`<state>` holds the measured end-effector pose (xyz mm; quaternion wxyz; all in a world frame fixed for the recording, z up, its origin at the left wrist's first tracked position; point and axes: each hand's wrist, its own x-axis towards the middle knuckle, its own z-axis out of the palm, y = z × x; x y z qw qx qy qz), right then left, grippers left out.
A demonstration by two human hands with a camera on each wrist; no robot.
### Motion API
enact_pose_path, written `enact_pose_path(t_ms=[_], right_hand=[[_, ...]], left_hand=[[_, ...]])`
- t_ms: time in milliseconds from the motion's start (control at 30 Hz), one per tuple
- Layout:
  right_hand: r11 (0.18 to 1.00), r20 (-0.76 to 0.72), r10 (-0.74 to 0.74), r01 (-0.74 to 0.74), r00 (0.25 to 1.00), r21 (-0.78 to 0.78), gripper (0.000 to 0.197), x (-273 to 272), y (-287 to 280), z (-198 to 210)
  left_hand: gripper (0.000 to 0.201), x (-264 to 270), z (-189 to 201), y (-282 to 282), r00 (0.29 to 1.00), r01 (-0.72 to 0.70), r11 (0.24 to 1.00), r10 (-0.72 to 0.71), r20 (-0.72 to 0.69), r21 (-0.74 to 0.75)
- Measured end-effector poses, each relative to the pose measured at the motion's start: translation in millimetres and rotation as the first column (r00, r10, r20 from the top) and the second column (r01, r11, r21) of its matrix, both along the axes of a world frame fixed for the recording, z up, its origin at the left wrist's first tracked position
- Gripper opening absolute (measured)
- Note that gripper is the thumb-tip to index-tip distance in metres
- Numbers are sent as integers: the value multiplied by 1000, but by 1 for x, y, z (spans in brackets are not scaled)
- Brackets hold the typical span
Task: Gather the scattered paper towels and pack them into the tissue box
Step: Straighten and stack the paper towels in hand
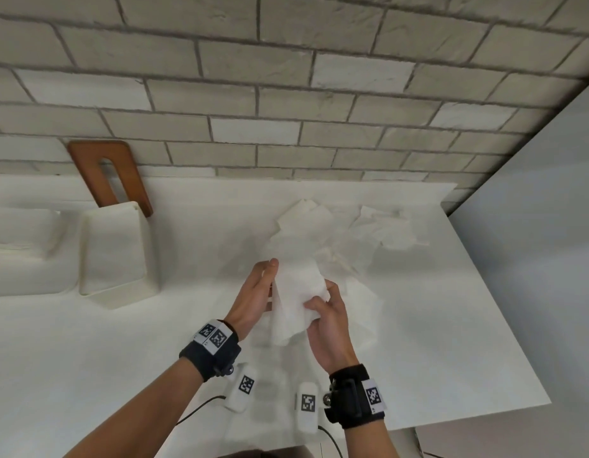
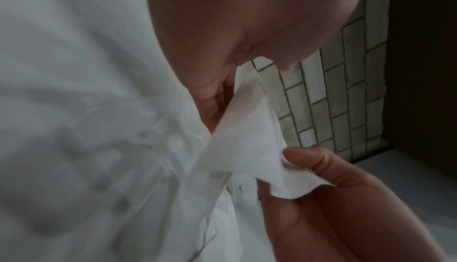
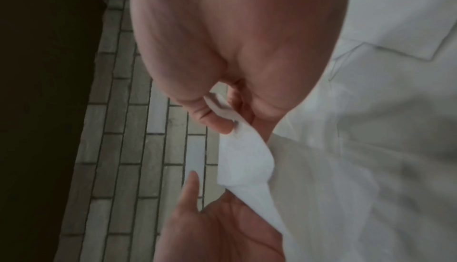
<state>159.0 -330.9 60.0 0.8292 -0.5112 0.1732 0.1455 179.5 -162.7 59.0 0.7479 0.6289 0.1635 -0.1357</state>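
Both hands hold up one white paper towel (image 1: pixel 296 302) above the white counter (image 1: pixel 88 358). My right hand (image 1: pixel 324 310) pinches the towel's near edge between thumb and fingers, as the right wrist view shows (image 3: pixel 222 125). My left hand (image 1: pixel 265 285) stays flat with straight fingers, and the towel (image 3: pixel 245 158) lies against its palm (image 3: pixel 217 227). In the left wrist view the towel (image 2: pixel 247 139) hangs between the two hands. More loose paper towels (image 1: pixel 322 233) lie in a heap just beyond the hands. The white tissue box (image 1: pixel 114 252) stands open-topped at the left.
A brown wooden lid with a slot (image 1: pixel 109 173) leans on the brick wall (image 1: pixel 286 94) behind the box. A white tray (image 1: pixel 22 259) sits at the far left. The counter ends at a right edge (image 1: pixel 504 309) beside a plain wall.
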Motion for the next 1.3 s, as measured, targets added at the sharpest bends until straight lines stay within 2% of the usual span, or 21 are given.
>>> enact_pose_path(t_ms=[67,133,267,333,400,467,533,600,667,733,800,900,1000,1100,1133,1200,1300], right_hand=[[994,10,46,-45,999,-96,42,2,8,-1],[978,38,133,-125,990,-165,45,2,18,-1],[917,82,307,-272,948,-290,49,0,45,6],[876,111,326,-255,939,-410,42,4,60,12],[840,183,250,-119,951,-529,38,12,79,15],[859,265,227,-65,937,-508,50,19,106,20],[913,269,280,-170,921,-370,60,25,139,22],[923,300,323,-228,898,-310,57,26,171,24],[907,373,312,-157,874,-391,45,28,203,26],[860,409,336,-100,849,-500,25,30,235,25],[805,398,399,-108,826,-583,13,34,269,25],[699,287,501,-186,817,-690,14,41,314,21],[580,125,587,-307,800,-755,21,46,346,15],[490,-11,656,-437,754,-754,25,47,358,11],[468,-19,673,-447,739,-762,27,46,355,11],[469,57,675,-368,735,-803,27,45,336,17],[516,200,600,-184,775,-836,21,45,274,22]], left_hand=[[50,1,10,5,999,-34,999,34,14,-39],[40,3,19,12,996,-71,996,74,54,-59],[20,7,19,43,975,-180,983,172,139,44],[21,7,20,64,963,-221,970,201,180,98],[32,6,23,89,953,-240,962,208,218,133],[31,2,30,114,952,-217,967,180,249,131],[26,2,40,140,952,-194,979,170,256,70],[25,4,55,170,940,-209,977,191,282,34],[31,11,68,208,922,-255,963,215,322,88],[32,24,71,252,912,-312,926,229,341,213],[34,37,66,294,914,-347,855,217,343,385],[52,50,54,344,943,-314,731,169,286,605],[70,51,41,368,967,-243,571,81,241,784],[56,44,27,367,991,-92,431,-52,126,898],[47,40,24,361,990,-73,407,-80,116,910],[35,30,24,340,975,-129,402,-113,189,906],[25,11,30,290,928,-263,453,-122,352,852]])
